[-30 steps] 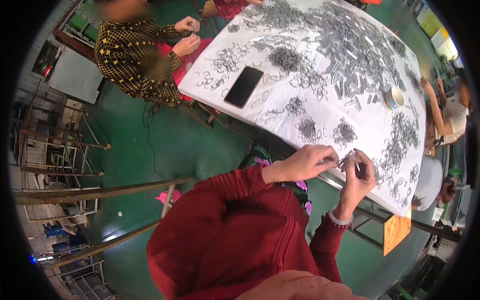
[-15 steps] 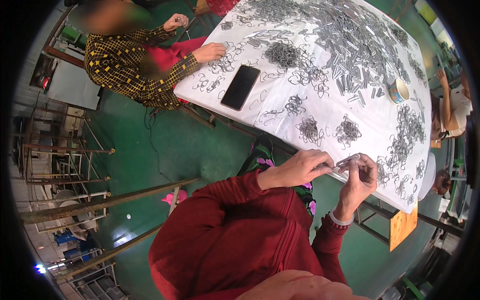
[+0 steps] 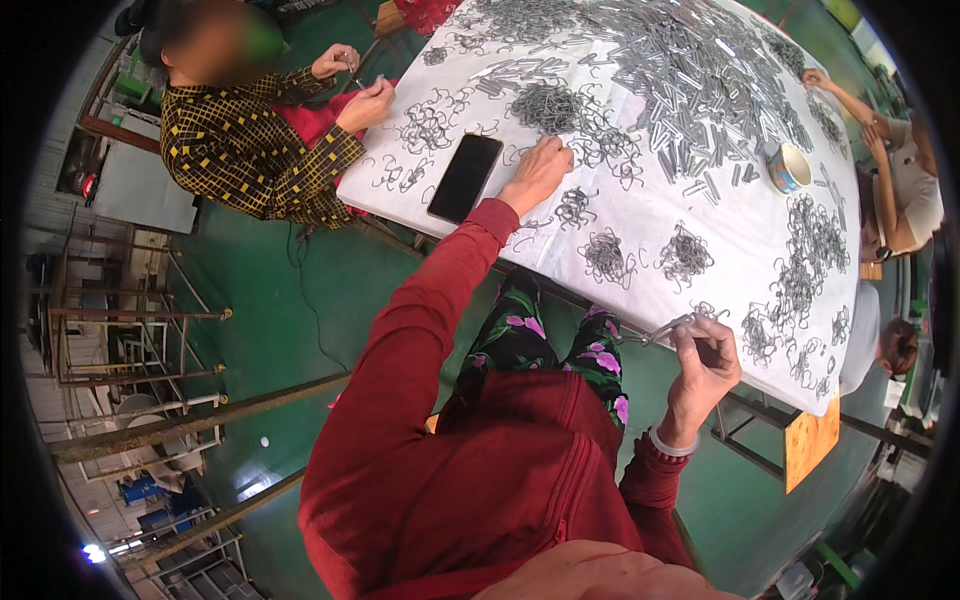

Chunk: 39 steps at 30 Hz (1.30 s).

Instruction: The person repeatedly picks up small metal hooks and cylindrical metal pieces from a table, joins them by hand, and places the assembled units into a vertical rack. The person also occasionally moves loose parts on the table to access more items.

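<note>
On the white-covered table, my left hand (image 3: 541,174) reaches out with bent fingers at the edge of a pile of grey bent-wire hooks (image 3: 545,106). Its fingertips are partly hidden, and what they pinch cannot be made out. Near the table's front edge my right hand (image 3: 706,362) pinches a narrow grey metal strip (image 3: 680,323) between thumb and fingers. A thin bent wire (image 3: 650,338) sticks out to the left of that strip. Small heaps of hooks (image 3: 686,255) lie on the cloth between my two hands.
A black phone (image 3: 465,178) lies left of my left hand. A large heap of metal strips (image 3: 690,90) covers the far side, with a paper cup (image 3: 789,168) beside it. One co-worker's hand (image 3: 368,105) is at the left edge; another person's hand (image 3: 817,79) reaches in at right.
My left hand has left my right hand and moved up and left to the hook pile. My right hand still holds the strip. The left co-worker's hand has lifted from the hooks.
</note>
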### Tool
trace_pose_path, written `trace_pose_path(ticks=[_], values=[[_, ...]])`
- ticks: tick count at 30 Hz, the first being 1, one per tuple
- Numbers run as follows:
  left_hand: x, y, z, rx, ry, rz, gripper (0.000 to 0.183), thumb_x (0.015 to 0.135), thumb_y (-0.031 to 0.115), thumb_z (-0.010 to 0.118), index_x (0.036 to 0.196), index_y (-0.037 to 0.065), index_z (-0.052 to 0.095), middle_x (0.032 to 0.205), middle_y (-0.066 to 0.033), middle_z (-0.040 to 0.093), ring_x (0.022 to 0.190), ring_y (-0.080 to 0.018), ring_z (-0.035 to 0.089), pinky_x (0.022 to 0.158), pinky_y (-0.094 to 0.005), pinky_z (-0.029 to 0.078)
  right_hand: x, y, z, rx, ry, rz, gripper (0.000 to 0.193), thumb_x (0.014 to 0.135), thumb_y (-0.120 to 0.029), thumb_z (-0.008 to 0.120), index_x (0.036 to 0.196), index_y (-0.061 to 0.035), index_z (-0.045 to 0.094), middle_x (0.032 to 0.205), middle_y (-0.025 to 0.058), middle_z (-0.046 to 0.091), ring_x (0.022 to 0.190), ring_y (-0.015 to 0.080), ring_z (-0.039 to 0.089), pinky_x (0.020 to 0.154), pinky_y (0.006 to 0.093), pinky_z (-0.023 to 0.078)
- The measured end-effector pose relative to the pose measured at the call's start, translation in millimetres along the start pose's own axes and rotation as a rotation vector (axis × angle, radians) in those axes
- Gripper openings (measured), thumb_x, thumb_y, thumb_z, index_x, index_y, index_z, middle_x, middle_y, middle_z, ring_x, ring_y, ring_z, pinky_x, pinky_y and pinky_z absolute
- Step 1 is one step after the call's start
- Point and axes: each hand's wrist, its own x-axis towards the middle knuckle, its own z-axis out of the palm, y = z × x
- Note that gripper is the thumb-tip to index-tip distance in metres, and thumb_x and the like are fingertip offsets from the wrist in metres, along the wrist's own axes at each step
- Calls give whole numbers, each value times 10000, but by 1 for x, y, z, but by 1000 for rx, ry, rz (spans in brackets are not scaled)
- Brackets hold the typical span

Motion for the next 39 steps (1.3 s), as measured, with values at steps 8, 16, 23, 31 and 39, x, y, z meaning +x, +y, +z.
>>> trace_pose_path(ticks=[8, 16, 23, 31, 39], values=[[-35, 81, -35, -498, 55, -154, 125, 859, 100, 561, 906, -6, 606, 871, -175, 607, 827, -332, 585, 736, -400, 463, -12, 1, 2, -96, -51, 13, 201, 720, 124, 677, 902, 49, 635, 855, 86, 657, 772, 103, 598, 712, 221, 473], [-103, 197, -106, -1480, -312, -314, 155, 873, 23, 605, 1005, -56, 590, 917, -58, 628, 822, -113, 605, 752, -241, 505, -19, 13, 2, -45, -33, 11, 212, 741, 112, 672, 938, 38, 647, 834, 81, 676, 753, 100, 614, 691, 217, 494], [-113, 211, -88, -858, 123, 129, 155, 793, 24, 667, 919, 7, 580, 947, -119, 593, 903, -224, 596, 759, -321, 488, -30, 8, 10, -165, -30, -76, 193, 737, 70, 703, 919, 23, 660, 807, 55, 667, 762, 99, 604, 711, 234, 483], [-120, 207, -84, -1018, 114, 2, 94, 834, -30, 608, 914, -16, 560, 827, -94, 628, 742, -195, 639, 654, -301, 508, 1, 6, -3, -296, -71, -121, 341, 814, 0, 642, 1151, -25, 598, 815, 81, 693, 800, 109, 617, 827, 285, 455], [-126, 218, -83, -1064, -160, -40, 61, 847, -54, 567, 899, -28, 548, 895, -128, 648, 856, -173, 641, 766, -286, 508, 216, 117, -17, -982, -276, -644, 360, 704, 93, 513, 1031, -6, 627, 964, 156, 617, 915, 317, 550, 810, 379, 474]])
